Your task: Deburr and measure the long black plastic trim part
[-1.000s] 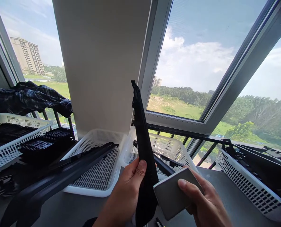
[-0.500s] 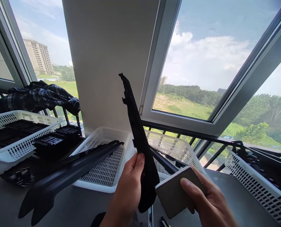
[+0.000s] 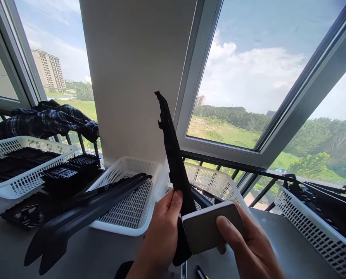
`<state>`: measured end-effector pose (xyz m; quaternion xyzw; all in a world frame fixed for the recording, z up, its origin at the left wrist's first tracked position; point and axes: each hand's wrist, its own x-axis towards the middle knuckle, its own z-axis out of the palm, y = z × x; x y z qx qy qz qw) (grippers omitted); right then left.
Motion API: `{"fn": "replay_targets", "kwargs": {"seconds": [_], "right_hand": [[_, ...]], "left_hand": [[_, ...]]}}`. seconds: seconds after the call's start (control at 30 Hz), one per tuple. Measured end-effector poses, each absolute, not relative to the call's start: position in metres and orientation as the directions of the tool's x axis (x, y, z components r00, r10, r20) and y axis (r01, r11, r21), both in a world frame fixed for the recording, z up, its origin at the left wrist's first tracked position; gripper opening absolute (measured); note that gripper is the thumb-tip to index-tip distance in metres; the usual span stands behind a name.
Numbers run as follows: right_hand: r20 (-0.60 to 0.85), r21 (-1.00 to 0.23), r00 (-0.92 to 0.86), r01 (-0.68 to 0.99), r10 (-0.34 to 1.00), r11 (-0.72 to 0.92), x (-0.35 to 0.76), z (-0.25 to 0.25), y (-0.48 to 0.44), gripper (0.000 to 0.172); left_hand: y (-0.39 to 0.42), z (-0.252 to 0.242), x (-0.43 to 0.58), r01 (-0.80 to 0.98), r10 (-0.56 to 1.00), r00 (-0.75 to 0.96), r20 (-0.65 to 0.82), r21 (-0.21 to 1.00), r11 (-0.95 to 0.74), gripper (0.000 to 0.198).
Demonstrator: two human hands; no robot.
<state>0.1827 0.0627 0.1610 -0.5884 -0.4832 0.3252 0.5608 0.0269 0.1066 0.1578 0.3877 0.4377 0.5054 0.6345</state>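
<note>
My left hand (image 3: 158,236) is closed round the lower part of a long black plastic strip (image 3: 170,147), which stands nearly upright with its notched tip in front of the white wall pillar. My right hand (image 3: 245,248) grips a grey rectangular block (image 3: 208,228) with the thumb on its face. The block's left edge lies against the strip just below my left thumb. The strip's lower end is partly hidden behind the block and my left hand.
White mesh baskets (image 3: 126,205) stand on the grey table; one (image 3: 16,170) at left holds black parts, another (image 3: 312,228) at right holds long strips. A long black trim piece (image 3: 82,213) lies across the middle basket. A plaid cloth (image 3: 45,120) hangs on the railing.
The block has moved left and now touches the strip. The strip has shifted slightly right and stands more upright. The view swung right from the earliest frame.
</note>
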Motion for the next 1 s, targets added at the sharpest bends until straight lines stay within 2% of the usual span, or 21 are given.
{"fn": "replay_targets", "kwargs": {"seconds": [0.2,0.33,0.47,0.57,0.7,0.77,0.9,1.0], "right_hand": [[0.104,-0.979,0.348,0.199,0.932,0.036,0.178,0.162,0.061,0.045],[0.086,-0.983,0.356,0.182,0.930,0.021,0.181,0.159,0.062,0.044],[0.087,-0.987,0.274,0.152,0.958,0.046,0.190,0.151,0.067,0.044],[0.077,-0.989,0.305,0.146,0.949,0.033,0.204,0.143,0.070,0.044],[0.075,-0.991,0.396,0.128,0.915,0.026,0.216,0.131,0.070,0.051],[0.065,-0.993,0.409,0.116,0.910,0.019,0.217,0.128,0.070,0.053],[0.026,-0.997,0.434,0.082,0.900,-0.010,0.215,0.128,0.071,0.057],[0.015,-0.997,0.440,0.079,0.898,-0.022,0.213,0.129,0.070,0.055]], "left_hand": [[0.106,0.155,0.031,-0.263,0.983,0.127,-0.136,0.950,0.165,0.056],[0.104,0.157,0.033,-0.191,0.985,0.080,-0.154,0.967,0.167,0.049],[0.103,0.158,0.035,-0.147,0.992,0.099,-0.074,0.985,0.088,0.047],[0.105,0.157,0.036,-0.176,0.992,0.125,-0.027,0.983,0.049,0.047],[0.109,0.150,0.035,-0.294,0.987,0.150,-0.060,0.950,0.102,0.051],[0.109,0.148,0.034,-0.322,0.990,0.090,-0.109,0.938,0.132,0.054],[0.109,0.147,0.032,-0.300,0.976,-0.042,-0.214,0.934,0.192,0.056],[0.109,0.148,0.032,-0.271,0.980,-0.063,-0.187,0.949,0.163,0.054]]}}
